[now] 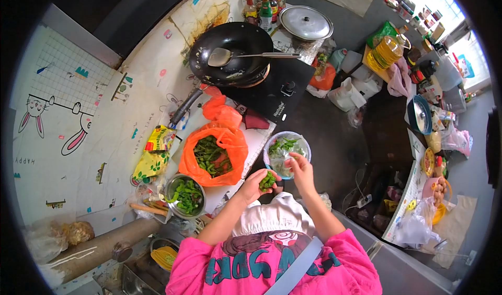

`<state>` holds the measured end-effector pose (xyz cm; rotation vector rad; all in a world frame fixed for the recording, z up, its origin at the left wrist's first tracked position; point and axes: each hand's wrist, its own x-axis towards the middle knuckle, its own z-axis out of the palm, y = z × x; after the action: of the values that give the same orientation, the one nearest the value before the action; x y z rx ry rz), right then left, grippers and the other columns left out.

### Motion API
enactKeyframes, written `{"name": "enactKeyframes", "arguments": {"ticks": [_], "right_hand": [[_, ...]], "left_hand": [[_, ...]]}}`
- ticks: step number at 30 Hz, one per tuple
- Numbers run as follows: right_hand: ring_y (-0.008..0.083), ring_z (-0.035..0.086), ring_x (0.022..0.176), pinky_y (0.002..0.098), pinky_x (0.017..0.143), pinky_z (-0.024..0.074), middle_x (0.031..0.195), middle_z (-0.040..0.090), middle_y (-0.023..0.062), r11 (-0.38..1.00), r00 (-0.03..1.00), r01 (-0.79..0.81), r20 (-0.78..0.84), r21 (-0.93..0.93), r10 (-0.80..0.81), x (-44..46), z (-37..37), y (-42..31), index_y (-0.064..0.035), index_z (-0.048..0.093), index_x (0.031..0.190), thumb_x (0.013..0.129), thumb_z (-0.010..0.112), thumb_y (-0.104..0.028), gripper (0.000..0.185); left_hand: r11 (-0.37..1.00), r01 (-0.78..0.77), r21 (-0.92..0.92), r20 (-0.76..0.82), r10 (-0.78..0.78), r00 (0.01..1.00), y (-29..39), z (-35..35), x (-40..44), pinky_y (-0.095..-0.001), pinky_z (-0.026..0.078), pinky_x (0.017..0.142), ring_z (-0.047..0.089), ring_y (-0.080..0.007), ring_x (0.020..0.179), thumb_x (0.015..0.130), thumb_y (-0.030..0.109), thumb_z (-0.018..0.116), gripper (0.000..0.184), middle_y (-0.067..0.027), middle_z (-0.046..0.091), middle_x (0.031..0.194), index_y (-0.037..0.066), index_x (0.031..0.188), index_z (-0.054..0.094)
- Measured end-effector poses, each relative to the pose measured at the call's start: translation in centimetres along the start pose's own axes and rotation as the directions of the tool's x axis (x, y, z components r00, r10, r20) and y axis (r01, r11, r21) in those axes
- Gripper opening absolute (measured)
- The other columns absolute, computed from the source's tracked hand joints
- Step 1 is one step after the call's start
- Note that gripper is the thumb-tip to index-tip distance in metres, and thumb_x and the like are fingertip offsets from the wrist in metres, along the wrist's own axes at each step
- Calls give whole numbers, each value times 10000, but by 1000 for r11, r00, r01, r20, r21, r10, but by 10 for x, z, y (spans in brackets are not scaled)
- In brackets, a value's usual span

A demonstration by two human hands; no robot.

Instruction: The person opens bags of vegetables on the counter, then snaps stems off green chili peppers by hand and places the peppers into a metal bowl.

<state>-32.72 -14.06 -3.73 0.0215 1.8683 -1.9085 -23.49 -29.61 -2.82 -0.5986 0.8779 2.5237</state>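
Note:
My left hand (255, 187) is wrapped round several green peppers (267, 181) in front of my lap. Above the near side of a lined bin (287, 144) is my right hand (300, 170), its fingers pinched together; what they hold, if anything, is too small to make out. Green scraps (283, 147) lie inside the bin. An orange plastic bag (237, 164) stands open on the counter with more green peppers (208, 154) in it. Beside it, nearer to me, a metal bowl (170, 190) holds green pieces (186, 194).
A black wok (205, 49) with a metal spatula (220, 57) rests on the cooktop (285, 94), its handle pointing toward the bag. Sauce bottles (266, 14) and a lidded pot (306, 22) stand behind. A yellow packet (151, 162) lies left of the bag.

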Motion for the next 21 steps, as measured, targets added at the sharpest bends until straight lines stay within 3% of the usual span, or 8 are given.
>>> {"name": "enactKeyframes", "arguments": {"ticks": [2,4,5,8,9,12,16,21], "right_hand": [[91,570,723,223,630,445,822,631,60,994,1000,-25,4,-104,26,17,-17,12,12,522,1091,868,485,-103,254],[184,614,760,266,660,469,851,645,111,902,998,58,4,-427,-62,29,-26,9,22,506,1118,839,533,-134,320],[318,579,935,341,787,457,1014,591,211,788,999,-33,-25,-615,22,32,-29,-4,33,486,1147,803,578,-165,407],[345,486,1087,353,861,430,1173,484,250,429,938,159,1,-889,-346,45,-39,47,39,491,1143,792,602,-204,441],[365,400,1163,379,918,391,1271,393,237,493,972,105,-17,-863,-235,43,-34,43,30,508,1126,790,597,-209,421],[349,457,1115,354,872,430,1261,421,209,579,971,224,131,-784,-198,35,-19,40,16,516,1123,791,596,-189,398],[317,529,1018,356,855,423,1125,538,165,779,941,283,318,-560,-113,17,22,15,8,577,1025,778,567,-94,268],[221,616,808,301,684,488,994,600,145,834,842,357,532,-421,-93,-8,77,-4,-8,569,1043,773,600,-92,284]], "left_hand": [[996,-8,-85,29,11,1000,-1,-6,0,-283,485,685,584,-181,858,928,277,335,314,-118,576,1036,54,1086,489],[985,-6,-170,26,11,1000,3,-5,-3,-322,488,736,578,-216,923,922,287,346,350,-137,556,1099,49,1149,466],[976,-10,-218,64,24,998,0,-12,-2,-366,475,807,544,-256,1022,917,305,352,387,-154,522,1160,40,1185,440],[939,-13,-345,63,37,997,4,-12,-7,-390,459,850,510,-285,1072,916,324,346,415,-176,496,1186,23,1190,428],[927,-30,-373,67,59,996,5,-15,-9,-394,455,858,500,-295,1084,917,330,342,424,-183,488,1193,17,1190,425],[889,-71,-453,59,109,992,6,-22,-16,-406,444,877,476,-319,1109,920,345,326,448,-201,468,1209,2,1193,418],[858,-160,-488,-21,171,985,9,-36,-32,-401,432,892,462,-318,1123,922,366,302,475,-202,457,1220,-7,1193,415],[807,-297,-510,-129,270,954,3,-60,-56,-388,423,899,455,-303,1131,922,372,304,467,-192,460,1219,4,1178,437]]}}
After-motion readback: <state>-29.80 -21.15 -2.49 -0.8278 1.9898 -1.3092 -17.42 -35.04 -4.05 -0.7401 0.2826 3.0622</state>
